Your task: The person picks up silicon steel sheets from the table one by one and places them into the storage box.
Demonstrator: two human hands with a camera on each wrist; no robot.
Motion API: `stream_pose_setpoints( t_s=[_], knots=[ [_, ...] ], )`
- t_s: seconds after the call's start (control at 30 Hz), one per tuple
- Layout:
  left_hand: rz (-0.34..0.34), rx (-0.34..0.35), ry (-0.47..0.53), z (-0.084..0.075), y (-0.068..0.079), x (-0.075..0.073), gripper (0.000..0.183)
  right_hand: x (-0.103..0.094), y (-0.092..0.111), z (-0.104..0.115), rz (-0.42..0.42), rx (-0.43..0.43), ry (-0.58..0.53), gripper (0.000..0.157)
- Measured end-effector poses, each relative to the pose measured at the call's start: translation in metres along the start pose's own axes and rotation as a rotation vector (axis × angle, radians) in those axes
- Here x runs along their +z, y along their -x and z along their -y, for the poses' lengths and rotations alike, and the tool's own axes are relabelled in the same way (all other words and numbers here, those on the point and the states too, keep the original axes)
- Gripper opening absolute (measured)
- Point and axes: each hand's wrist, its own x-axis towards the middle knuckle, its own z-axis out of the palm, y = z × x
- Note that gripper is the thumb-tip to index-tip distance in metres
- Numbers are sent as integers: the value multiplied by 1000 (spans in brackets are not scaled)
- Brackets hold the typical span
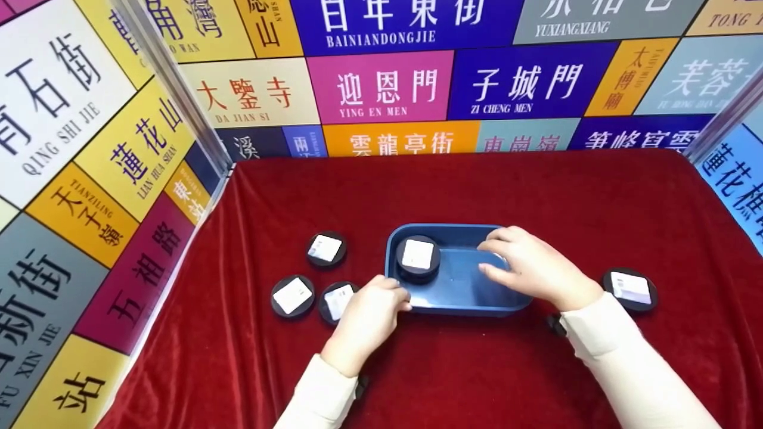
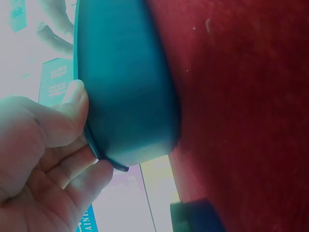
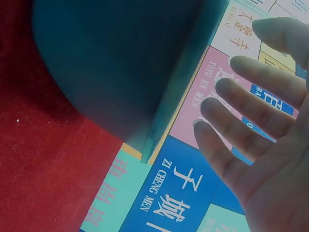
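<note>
A blue rectangular box (image 1: 459, 309) with rounded corners stands in the middle of the red cloth. My left hand (image 1: 368, 319) grips its rim at the near left corner; in the left wrist view the thumb and fingers (image 2: 91, 181) pinch the rim of the box (image 2: 125, 92). Over the right part of the box hovers my right hand (image 1: 536, 269), fingers spread and nothing held. The right wrist view shows those fingers (image 3: 246, 113) apart from the box wall (image 3: 111, 63). Inside the box, at its left end, lies a black round disc (image 1: 418, 255) with a white label, seemingly on top of another.
Left of the box lie three similar labelled discs, a far disc (image 1: 326, 249), a near one (image 1: 292, 297) and one partly behind my left hand (image 1: 337, 302). Another disc (image 1: 630, 290) lies right of my right forearm. Sign-covered panels (image 1: 381, 89) rise behind the cloth (image 1: 453, 190).
</note>
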Motion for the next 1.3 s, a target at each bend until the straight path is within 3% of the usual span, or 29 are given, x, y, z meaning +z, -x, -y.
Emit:
stream_pose_setpoints(
  t_s=[0.17, 0.77, 1.03, 1.3],
  knots=[
    [1, 6, 2, 0, 0, 0, 16, 0, 4, -2, -47, -18, -3, 25],
    [11, 1, -5, -1, 0, -1, 16, 2, 27, -12, -76, 31, -5, 27],
    [15, 9, 5, 0, 0, -1, 16, 5, 33, -15, -133, 21, -4, 25],
    [-4, 22, 5, 1, 1, 1, 17, 6, 37, -19, -127, 43, -11, 24]
  ],
)
